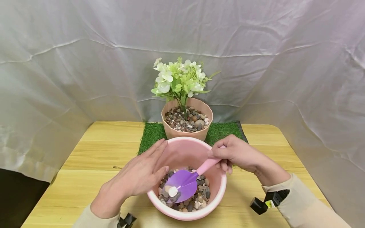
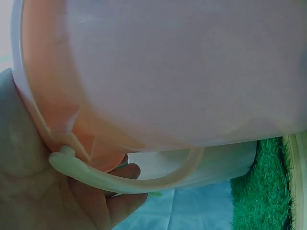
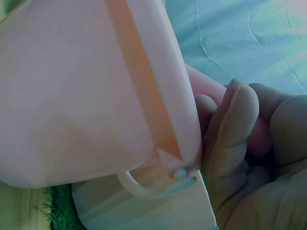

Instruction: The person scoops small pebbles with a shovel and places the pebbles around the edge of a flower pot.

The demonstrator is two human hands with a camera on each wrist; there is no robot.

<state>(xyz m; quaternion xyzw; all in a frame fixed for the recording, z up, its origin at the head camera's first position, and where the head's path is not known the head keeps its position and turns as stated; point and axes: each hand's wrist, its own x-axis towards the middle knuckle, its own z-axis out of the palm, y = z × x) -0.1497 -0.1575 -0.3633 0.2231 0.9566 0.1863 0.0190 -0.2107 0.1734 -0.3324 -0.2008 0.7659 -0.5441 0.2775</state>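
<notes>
A pink bucket (image 1: 221, 186) holding mixed pebbles (image 1: 203, 193) stands at the front middle of the table. My right hand (image 1: 235, 153) grips the pink handle of a purple shovel (image 1: 186, 180) over its right rim. The shovel's blade dips into the bucket with a few pebbles on it, one of them white (image 1: 172, 191). Along the left rim rests my left hand (image 1: 139, 172), fingers mostly straight and thumb over the inside. The left wrist view shows its palm against the rim beside the white bail handle (image 2: 120, 182). In the right wrist view, curled fingers (image 3: 235, 124) wrap the shovel handle.
Just behind the bucket, a pinkish flowerpot (image 1: 186, 134) holds pebbles and a white-flowered plant (image 1: 181, 79). It stands on a green turf mat (image 1: 225, 131). Under everything is a wooden table (image 1: 94, 152), with grey cloth (image 1: 114, 76) hanging around its back and sides.
</notes>
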